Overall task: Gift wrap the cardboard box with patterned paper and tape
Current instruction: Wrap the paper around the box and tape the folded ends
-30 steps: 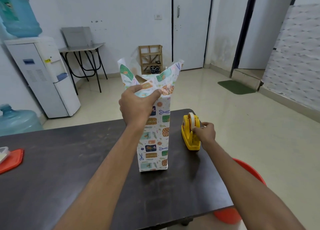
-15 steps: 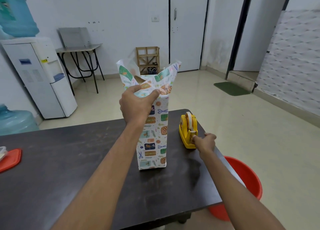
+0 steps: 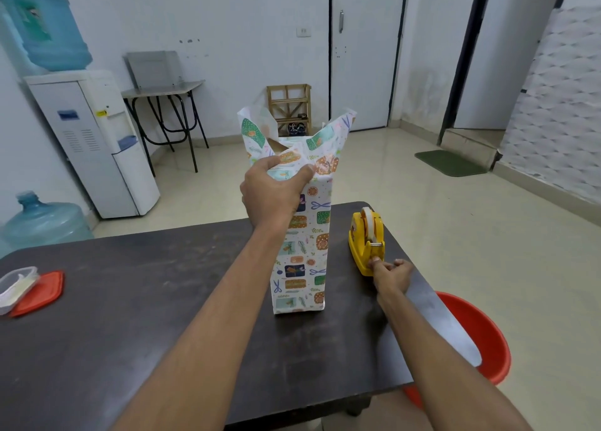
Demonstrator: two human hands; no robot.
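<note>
A tall box wrapped in white patterned paper (image 3: pixel 304 258) stands upright in the middle of the dark table (image 3: pixel 130 300). Its top paper flaps flare open, and a bit of brown cardboard (image 3: pixel 274 144) shows inside. My left hand (image 3: pixel 271 193) grips the folded paper at the box's upper edge. A yellow tape dispenser (image 3: pixel 366 239) with a white roll sits just right of the box. My right hand (image 3: pixel 388 273) pinches the tape end at the dispenser's near tip.
A clear container (image 3: pixel 16 287) on a red lid (image 3: pixel 42 294) lies at the table's left edge. A red tub (image 3: pixel 478 339) stands on the floor beyond the table's right edge. A water dispenser (image 3: pixel 97 144) and a spare bottle (image 3: pixel 42 222) stand at the back left.
My right hand has slid from the dispenser's side toward me to its near tip, drawing tape. The left hand has kept its grip on the paper.
</note>
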